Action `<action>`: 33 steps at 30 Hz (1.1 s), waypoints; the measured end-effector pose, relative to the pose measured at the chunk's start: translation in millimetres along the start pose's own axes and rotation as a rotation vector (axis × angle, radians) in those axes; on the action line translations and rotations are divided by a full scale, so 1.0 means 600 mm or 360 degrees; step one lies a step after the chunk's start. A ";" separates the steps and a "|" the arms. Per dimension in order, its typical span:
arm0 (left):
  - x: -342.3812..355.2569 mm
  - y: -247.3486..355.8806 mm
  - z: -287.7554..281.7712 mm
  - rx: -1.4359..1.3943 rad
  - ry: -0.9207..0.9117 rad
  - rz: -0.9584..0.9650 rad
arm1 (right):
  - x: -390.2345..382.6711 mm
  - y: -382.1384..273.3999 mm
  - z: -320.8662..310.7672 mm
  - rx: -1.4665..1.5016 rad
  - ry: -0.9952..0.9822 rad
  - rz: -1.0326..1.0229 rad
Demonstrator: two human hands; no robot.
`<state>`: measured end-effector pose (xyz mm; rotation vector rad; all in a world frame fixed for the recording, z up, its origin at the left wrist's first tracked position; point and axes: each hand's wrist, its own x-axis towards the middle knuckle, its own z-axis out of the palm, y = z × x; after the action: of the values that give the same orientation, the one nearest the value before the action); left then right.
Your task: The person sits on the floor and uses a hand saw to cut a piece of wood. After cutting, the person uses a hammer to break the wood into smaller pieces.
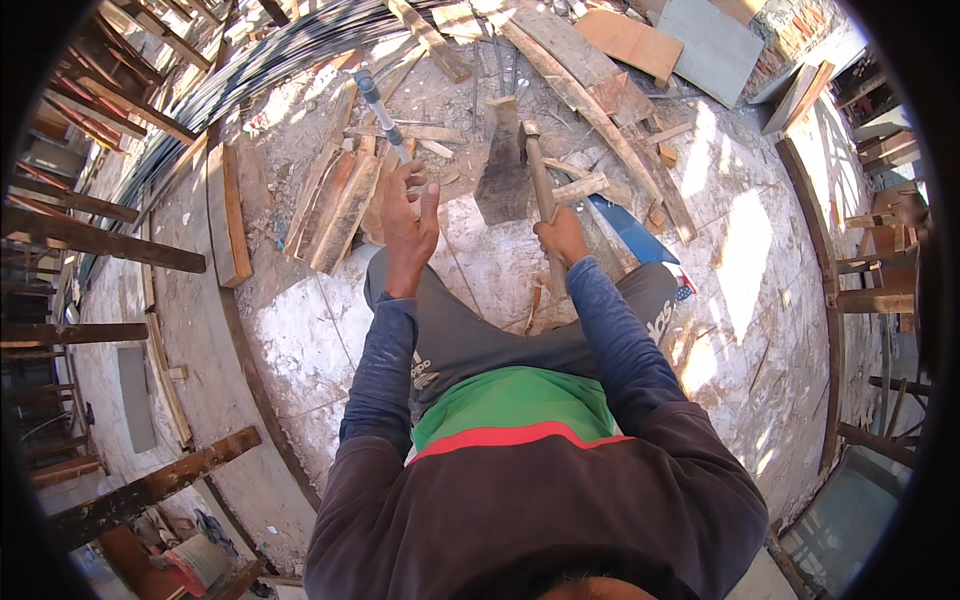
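Observation:
My right hand (563, 236) is closed round the wooden handle of a hammer (541, 178). The hammer's head is up beside a dark, weathered block of wood (503, 185) on the floor ahead of me; whether they touch I cannot tell. My left hand (409, 222) is raised to the left of the block, thumb apart and fingers loosely bent, with nothing visible in it. Just beyond its fingertips a grey-blue, pipe-like piece (376, 105) slants away. To the right of my right hand lies a flat blue blade-like sheet (630, 232), partly covered by my knee.
Short planks (335, 205) are piled at the left, with a long board (590, 105) slanting at the right. Bundled dark rods (270, 62) curve across the far left. Flat panels (710, 52) lie at the far right. Timber posts (110, 240) line the left side.

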<state>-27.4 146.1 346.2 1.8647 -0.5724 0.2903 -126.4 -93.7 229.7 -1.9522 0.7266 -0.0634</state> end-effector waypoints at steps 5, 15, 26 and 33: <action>0.145 0.025 0.115 0.0476 -0.0044 0.0593 | 0.035 0.045 0.012 -0.0064 0.0082 -0.0207; 0.149 -0.075 0.221 0.0450 -0.0629 0.0418 | -0.038 0.077 0.036 0.0229 0.0048 0.0009; 0.195 -0.091 0.184 0.0642 -0.0667 0.0186 | -0.012 0.107 0.070 0.0109 0.0053 -0.0118; 0.170 -0.045 0.080 0.0135 0.0157 0.0389 | -0.047 -0.033 -0.003 0.0046 0.0167 -0.0452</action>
<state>70.1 84.0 353.9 1.8505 -0.7307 0.5723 -140.8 -74.8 254.1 -2.0238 0.5077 -0.3494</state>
